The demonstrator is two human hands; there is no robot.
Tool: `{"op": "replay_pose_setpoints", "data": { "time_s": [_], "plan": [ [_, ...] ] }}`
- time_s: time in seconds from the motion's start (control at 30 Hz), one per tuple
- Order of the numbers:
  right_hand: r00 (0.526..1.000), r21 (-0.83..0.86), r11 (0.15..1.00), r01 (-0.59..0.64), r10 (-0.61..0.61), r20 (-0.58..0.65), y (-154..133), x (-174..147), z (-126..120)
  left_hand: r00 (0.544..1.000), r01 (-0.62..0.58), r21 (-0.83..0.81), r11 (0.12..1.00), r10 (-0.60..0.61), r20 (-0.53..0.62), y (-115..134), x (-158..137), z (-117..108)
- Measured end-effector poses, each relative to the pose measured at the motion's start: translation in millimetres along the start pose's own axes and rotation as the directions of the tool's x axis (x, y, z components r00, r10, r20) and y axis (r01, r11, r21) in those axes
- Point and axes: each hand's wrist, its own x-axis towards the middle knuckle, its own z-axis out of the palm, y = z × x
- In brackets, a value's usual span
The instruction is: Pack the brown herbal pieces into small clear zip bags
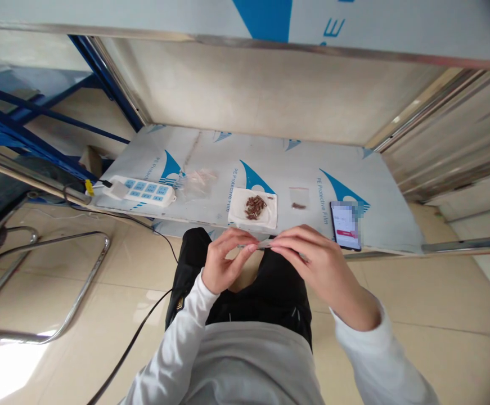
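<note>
Between my fingertips I hold a small clear plastic bag point(265, 243), level with the shelf's front edge. My left hand point(228, 259) pinches its left side, thumb against the fingers. On the other side my right hand point(308, 253) pinches it too; the bag is partly hidden by the fingers. Just beyond my hands lies a white square tray or sheet point(237, 201) with a heap of small brown cylindrical pieces point(254, 208) on it. To its right, a clear zip bag point(299, 195) lies flat with a few brown pieces at its bottom.
A phone point(346, 225) with a lit screen lies at right. Several clear bags point(198, 184) are piled left of the tray, beside a white power strip point(143, 191) with a plugged-in cable. An upper shelf point(164, 17) overhangs. A metal-framed chair point(80, 287) stands at left.
</note>
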Motion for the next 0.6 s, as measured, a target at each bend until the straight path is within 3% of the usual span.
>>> {"op": "replay_pose_setpoints", "data": {
  "time_s": [0.13, 0.23, 0.37, 0.6],
  "plan": [
    [1.0, 0.035, 0.999, -0.029, 0.03, -0.005, 2, -5, 0, 0.996, -0.002, 0.105, 0.994, 0.012, -0.092, 0, -2, 1],
    [0.989, 0.186, 0.974, -0.129, 0.139, -0.04, 4, -6, 9, 0.992, 0.035, 0.053, 0.998, -0.029, -0.12, -3, 1, 2],
    [0.955, 0.425, 0.87, -0.252, 0.295, -0.036, 3, -7, 23, 0.994, 0.068, -0.03, 0.997, -0.071, -0.085, 5, 8, -3],
    [0.936, 0.65, 0.706, -0.281, 0.352, 0.022, -5, -9, 36, 0.98, 0.173, -0.172, 0.97, -0.188, -0.072, 19, 8, -2]
  ]
}}
